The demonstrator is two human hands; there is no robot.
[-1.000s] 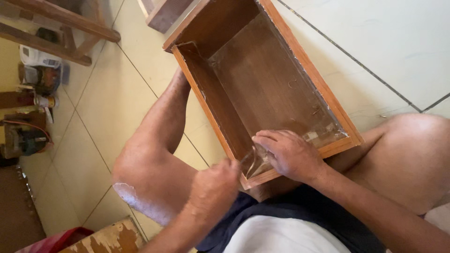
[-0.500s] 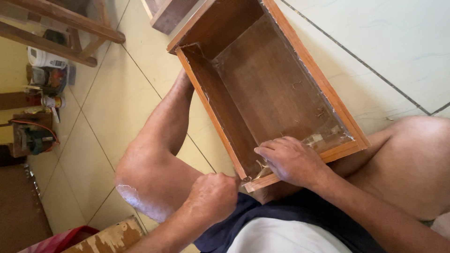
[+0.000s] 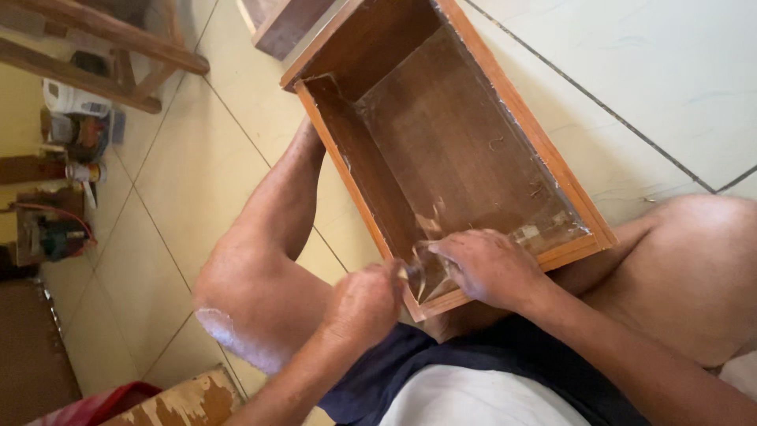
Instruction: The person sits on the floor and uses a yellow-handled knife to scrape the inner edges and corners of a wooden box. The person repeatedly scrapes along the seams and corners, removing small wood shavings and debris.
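An open rectangular brown wooden drawer box (image 3: 505, 102) rests on pale floor tiles (image 3: 631, 71) between the person's knees, holding only clear plastic film (image 3: 422, 268) at its near corner, which the right hand (image 3: 489, 268) presses flat-fingered while the left hand (image 3: 363, 304), fisted, pinches its edge.

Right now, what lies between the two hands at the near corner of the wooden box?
In the head view, a clear plastic sheet lies between the left hand and the right hand, at the box corner.
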